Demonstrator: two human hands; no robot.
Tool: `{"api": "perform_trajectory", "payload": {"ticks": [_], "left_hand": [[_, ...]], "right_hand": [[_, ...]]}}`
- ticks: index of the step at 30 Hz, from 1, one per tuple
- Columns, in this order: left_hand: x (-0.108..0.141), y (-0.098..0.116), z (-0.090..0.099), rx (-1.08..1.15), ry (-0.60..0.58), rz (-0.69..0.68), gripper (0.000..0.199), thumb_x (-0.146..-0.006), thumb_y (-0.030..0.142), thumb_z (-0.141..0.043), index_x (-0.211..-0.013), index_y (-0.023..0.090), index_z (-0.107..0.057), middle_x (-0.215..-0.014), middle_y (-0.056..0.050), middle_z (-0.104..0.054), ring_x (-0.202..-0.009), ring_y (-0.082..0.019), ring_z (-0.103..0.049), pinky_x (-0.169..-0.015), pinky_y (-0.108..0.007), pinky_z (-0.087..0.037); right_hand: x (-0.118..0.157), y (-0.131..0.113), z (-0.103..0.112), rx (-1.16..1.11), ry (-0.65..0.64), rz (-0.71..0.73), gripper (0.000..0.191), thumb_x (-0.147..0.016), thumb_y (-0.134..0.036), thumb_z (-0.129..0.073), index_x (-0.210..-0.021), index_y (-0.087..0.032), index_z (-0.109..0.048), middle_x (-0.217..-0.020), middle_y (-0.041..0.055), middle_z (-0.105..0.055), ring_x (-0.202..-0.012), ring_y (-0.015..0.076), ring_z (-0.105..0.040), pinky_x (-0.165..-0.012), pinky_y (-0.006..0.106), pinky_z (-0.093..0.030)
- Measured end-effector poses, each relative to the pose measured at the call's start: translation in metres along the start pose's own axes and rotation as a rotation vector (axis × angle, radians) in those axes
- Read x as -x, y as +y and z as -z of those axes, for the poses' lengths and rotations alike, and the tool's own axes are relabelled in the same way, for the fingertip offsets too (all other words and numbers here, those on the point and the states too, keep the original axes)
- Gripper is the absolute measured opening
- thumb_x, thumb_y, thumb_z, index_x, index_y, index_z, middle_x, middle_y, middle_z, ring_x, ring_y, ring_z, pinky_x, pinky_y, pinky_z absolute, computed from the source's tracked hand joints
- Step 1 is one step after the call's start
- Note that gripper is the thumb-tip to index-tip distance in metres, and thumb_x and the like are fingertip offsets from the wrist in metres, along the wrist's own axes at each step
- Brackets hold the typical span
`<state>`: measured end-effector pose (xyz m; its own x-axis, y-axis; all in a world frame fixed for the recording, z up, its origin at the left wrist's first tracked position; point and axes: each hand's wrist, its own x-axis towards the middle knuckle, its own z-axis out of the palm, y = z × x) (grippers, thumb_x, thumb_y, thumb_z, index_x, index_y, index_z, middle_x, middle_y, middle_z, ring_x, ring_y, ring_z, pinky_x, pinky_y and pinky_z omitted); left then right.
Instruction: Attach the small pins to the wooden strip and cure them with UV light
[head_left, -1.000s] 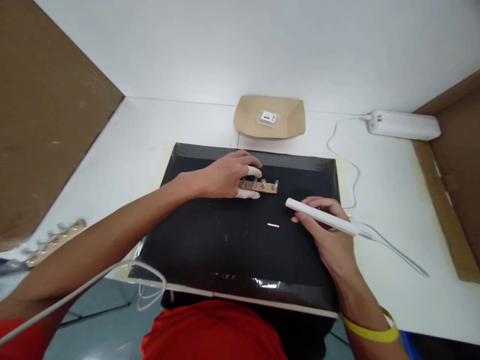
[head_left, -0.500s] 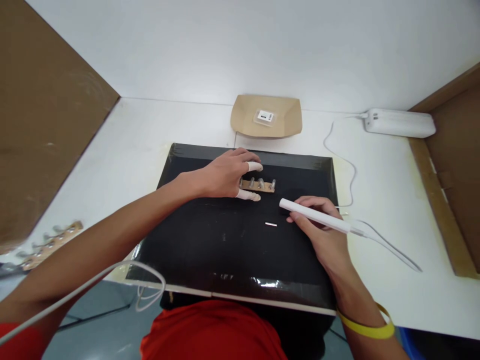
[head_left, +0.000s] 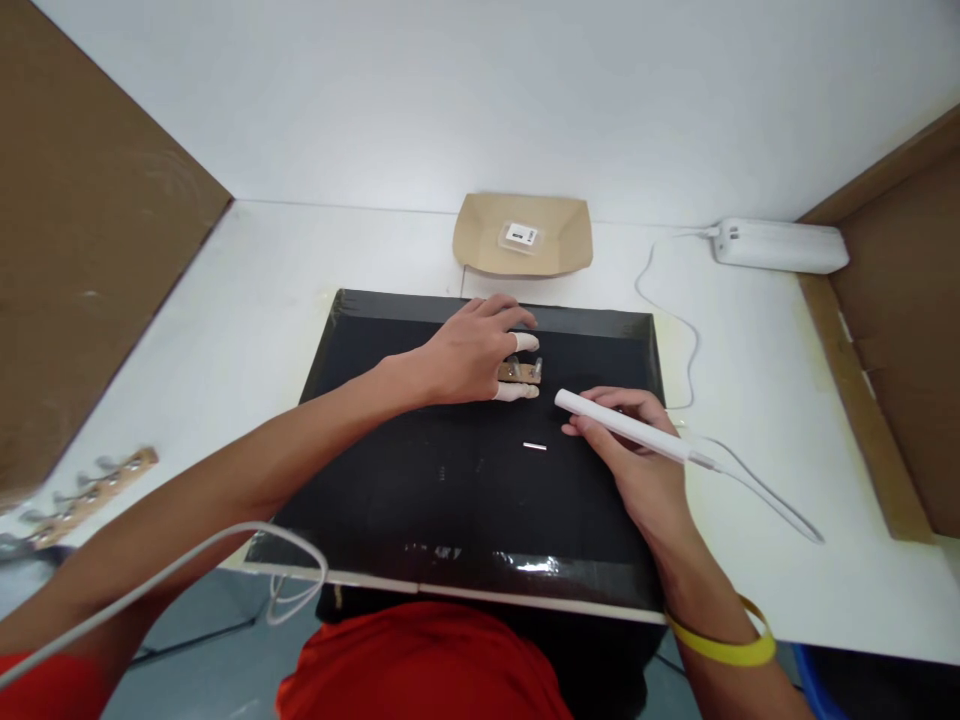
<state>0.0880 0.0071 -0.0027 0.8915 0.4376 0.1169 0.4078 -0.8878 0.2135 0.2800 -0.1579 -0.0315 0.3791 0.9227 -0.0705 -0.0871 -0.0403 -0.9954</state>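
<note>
My left hand [head_left: 476, 355], with pale covers on its thumb and index finger, spans a small wooden strip [head_left: 530, 374] with metal and clear fittings; the two covered fingertips are apart on either side of it. The strip lies on a black mat [head_left: 465, 510], its left part hidden under the hand. In my right hand [head_left: 637, 430] is a white cylindrical tool [head_left: 626, 425] with a cable at its rear, its front end pointing up and left. A short silver pin [head_left: 535, 446] lies on the mat between and below the hands.
Behind the mat, a brown paper tray [head_left: 559, 250] holds a small clear case [head_left: 520, 236]. A white power block [head_left: 780, 246] stands at the back right with a cable. Another wooden strip with fittings [head_left: 97, 492] lies at far left. A white cable [head_left: 172, 565] crosses my left forearm.
My left hand has moved right along the wooden strip, covering more of it. The view has shifted slightly; my right hand still holds the white tool.
</note>
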Motion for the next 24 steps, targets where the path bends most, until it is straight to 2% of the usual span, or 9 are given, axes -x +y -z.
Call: {"api": "perform_trajectory", "payload": {"ticks": [4, 11, 14, 18, 21, 24], "left_hand": [[-0.01, 0.005, 0.0, 0.01, -0.035, -0.008, 0.038, -0.091, 0.039, -0.075, -0.12, 0.014, -0.076, -0.137, -0.014, -0.068, -0.133, -0.034, -0.055, -0.111, -0.046, -0.046], [-0.02, 0.008, 0.0, 0.014, -0.111, 0.002, 0.029, -0.094, 0.045, -0.072, -0.105, 0.019, -0.079, -0.136, -0.009, -0.07, -0.134, -0.034, -0.054, -0.108, -0.046, -0.043], [-0.021, 0.009, 0.003, 0.006, -0.141, 0.017, 0.035, -0.091, 0.047, -0.075, -0.112, 0.019, -0.078, -0.137, -0.01, -0.069, -0.135, -0.034, -0.054, -0.108, -0.045, -0.042], [-0.02, 0.01, 0.007, 0.014, -0.154, 0.041, 0.058, -0.085, 0.055, -0.08, -0.126, 0.015, -0.073, -0.14, -0.013, -0.067, -0.135, -0.035, -0.053, -0.111, -0.045, -0.041], [-0.018, 0.01, 0.009, 0.01, -0.154, 0.042, 0.052, -0.088, 0.055, -0.077, -0.121, 0.016, -0.075, -0.141, -0.012, -0.067, -0.136, -0.035, -0.052, -0.111, -0.045, -0.041], [-0.018, 0.009, 0.008, 0.005, -0.153, 0.047, 0.054, -0.088, 0.051, -0.078, -0.129, 0.016, -0.072, -0.142, -0.012, -0.066, -0.135, -0.034, -0.052, -0.112, -0.045, -0.041]], "right_hand": [[0.0, 0.0, 0.001, 0.01, 0.014, 0.003, 0.023, -0.079, -0.03, -0.088, -0.091, -0.025, -0.069, -0.107, 0.0004, -0.073, -0.091, 0.0159, -0.075, -0.081, 0.033, -0.071], [-0.002, 0.0, 0.001, 0.029, 0.022, 0.01, 0.025, -0.079, -0.033, -0.088, -0.092, -0.025, -0.068, -0.106, 0.0004, -0.074, -0.084, 0.0149, -0.075, -0.078, 0.033, -0.071], [-0.003, -0.001, 0.001, 0.025, 0.021, 0.009, 0.025, -0.078, -0.033, -0.088, -0.091, -0.025, -0.068, -0.106, 0.0004, -0.074, -0.081, 0.0146, -0.075, -0.076, 0.033, -0.07], [-0.003, -0.001, 0.002, 0.022, 0.006, 0.003, 0.025, -0.078, -0.033, -0.088, -0.091, -0.025, -0.068, -0.107, 0.0001, -0.074, -0.077, 0.0138, -0.075, -0.076, 0.033, -0.07], [-0.003, -0.001, 0.002, 0.028, 0.002, 0.0, 0.025, -0.078, -0.033, -0.088, -0.091, -0.025, -0.068, -0.107, -0.0001, -0.074, -0.077, 0.0136, -0.075, -0.076, 0.033, -0.07], [-0.003, -0.002, 0.001, 0.033, 0.0, -0.003, 0.025, -0.077, -0.033, -0.088, -0.09, -0.025, -0.068, -0.105, -0.0002, -0.074, -0.077, 0.0136, -0.074, -0.076, 0.033, -0.069]]}}
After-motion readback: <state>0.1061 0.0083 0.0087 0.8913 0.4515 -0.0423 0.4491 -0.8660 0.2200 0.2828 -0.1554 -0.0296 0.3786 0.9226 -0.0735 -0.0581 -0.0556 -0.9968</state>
